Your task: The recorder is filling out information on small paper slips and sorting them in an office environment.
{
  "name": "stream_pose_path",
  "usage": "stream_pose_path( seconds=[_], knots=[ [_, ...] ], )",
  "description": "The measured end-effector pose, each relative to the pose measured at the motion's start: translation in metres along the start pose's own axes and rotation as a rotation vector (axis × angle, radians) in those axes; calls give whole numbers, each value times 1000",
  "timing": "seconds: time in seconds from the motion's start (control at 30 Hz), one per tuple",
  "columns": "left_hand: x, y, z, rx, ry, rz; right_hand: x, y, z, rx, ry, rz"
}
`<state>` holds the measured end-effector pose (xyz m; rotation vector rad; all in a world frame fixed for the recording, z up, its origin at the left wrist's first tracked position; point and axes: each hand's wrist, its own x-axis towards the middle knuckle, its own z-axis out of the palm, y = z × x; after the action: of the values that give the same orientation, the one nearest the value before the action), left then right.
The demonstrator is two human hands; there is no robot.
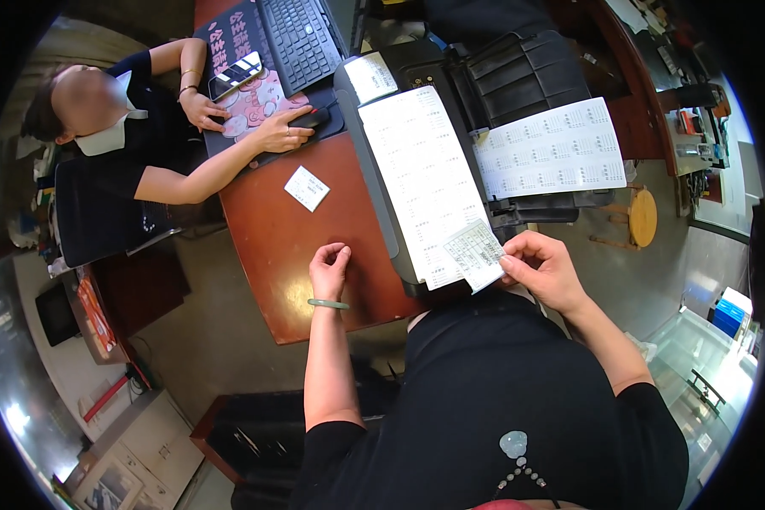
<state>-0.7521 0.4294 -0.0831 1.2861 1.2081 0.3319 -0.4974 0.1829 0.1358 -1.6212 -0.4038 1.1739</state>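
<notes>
Two hands at work near the table (272, 246): left hand (328, 270) and right hand (542, 268). One small printed slip (476, 253), pinched at its right edge in the right grip between thumb and fingertips, fingers closed narrow on the paper; slip lying over the near end of one long printed sheet (416, 178). That sheet spread along the top of one dark printer (484, 93), right of the table's bare wood. One second printed sheet (557, 149) out on the printer's tray, farther right. One small white card (307, 188) alone on the wood, far-left of the left hand and well apart from it.

Left hand resting on the table's near edge, fingers curled loosely inward, grip holding nothing, only touching the wood; one pale green bangle (328, 303) round that wrist.

Farther off, at the far left, another person seated in a dark top (102, 183), both hands on a pink-patterned mat (259, 102), one of them on a dark mouse (310, 119). One phone (235, 75) and one black keyboard (299, 38) beside them. One round wooden stool (643, 217) on the floor to the right. Printer's bulk between the slip and the far end of the table.
</notes>
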Motion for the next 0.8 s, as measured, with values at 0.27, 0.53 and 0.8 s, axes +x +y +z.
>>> stream_pose_path(
  seconds=[0.27, 0.53, 0.8],
  knots=[
    [0, 4, -1, 112, -15, -10, -1, 1, 1, 65, 9, 22],
    [22, 32, -9, 212, 84, 166, 0, 2, -1, 75, 11, 41],
    [89, 75, -18, 799, 327, 521, -4, -1, 0, 87, 40, 43]
  ],
)
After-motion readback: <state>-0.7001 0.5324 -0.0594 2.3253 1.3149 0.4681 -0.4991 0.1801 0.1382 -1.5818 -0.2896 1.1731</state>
